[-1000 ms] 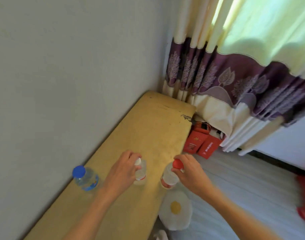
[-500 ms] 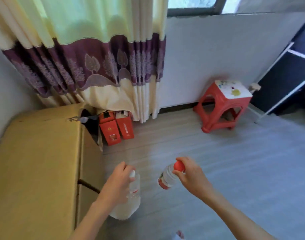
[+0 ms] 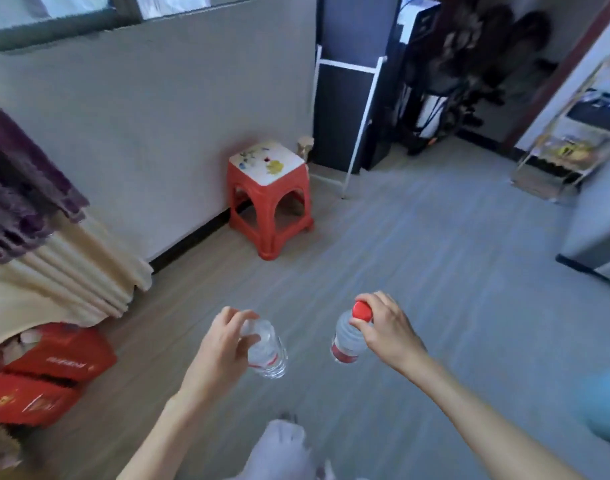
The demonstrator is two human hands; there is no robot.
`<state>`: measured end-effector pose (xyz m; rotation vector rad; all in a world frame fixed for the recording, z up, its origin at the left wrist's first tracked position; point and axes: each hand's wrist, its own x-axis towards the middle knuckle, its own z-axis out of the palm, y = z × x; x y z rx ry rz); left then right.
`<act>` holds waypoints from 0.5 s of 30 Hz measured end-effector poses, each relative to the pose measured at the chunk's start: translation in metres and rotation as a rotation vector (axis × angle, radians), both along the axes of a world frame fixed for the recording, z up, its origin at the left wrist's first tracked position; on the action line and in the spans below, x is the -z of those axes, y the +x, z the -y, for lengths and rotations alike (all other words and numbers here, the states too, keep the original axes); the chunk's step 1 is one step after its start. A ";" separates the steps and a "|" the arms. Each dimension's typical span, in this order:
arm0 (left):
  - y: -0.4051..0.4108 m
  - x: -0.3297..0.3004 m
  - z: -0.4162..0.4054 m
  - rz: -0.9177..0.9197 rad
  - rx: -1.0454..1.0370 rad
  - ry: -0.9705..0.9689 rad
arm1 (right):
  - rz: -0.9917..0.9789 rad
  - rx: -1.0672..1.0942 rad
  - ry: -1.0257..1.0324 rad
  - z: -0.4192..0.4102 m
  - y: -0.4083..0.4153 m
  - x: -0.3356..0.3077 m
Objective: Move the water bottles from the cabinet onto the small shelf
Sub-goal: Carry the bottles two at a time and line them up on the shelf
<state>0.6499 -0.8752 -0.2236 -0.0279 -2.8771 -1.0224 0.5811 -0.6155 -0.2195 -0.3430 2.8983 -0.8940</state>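
Two water bottles are in transit, one per hand, both carried over the grey floor (image 3: 435, 271) and clear of any support. Left hand (image 3: 224, 344) holds the clear bottle (image 3: 267, 355) by its neck, fingers (image 3: 234, 315) curled over the top so that its cap is hidden; the body hangs below, tilted slightly outward. Right hand (image 3: 388, 329) pinches the red-capped bottle (image 3: 346, 341) at the cap, fingertips clamped round the red top, the body likewise hanging down. Judgement: a top grip suits carrying and leaves the base free for setting each bottle down upright.

Count of other items: one red stool (image 3: 270, 199) against the wall; one wire shelf unit (image 3: 570, 133) at the far right, probably the destination, well apart from both hands; at least two red boxes (image 3: 54, 372) under the curtain (image 3: 37, 244) at left. No cabinet appears in this view. Neither bottle is yet on a shelf. Risk noted: a cap-only pinch may slip if the bottle swings.
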 end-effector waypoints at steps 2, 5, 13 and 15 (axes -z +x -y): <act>-0.043 -0.001 -0.026 -0.001 0.049 -0.005 | 0.000 0.090 -0.017 -0.028 -0.029 0.001; -0.115 0.005 -0.066 0.002 0.124 -0.010 | 0.021 0.187 -0.049 -0.066 -0.074 0.004; -0.306 0.015 -0.169 0.083 0.346 -0.023 | 0.089 0.367 -0.038 -0.163 -0.205 0.013; -0.355 0.009 -0.198 0.085 0.377 -0.030 | 0.084 0.422 -0.045 -0.189 -0.238 0.012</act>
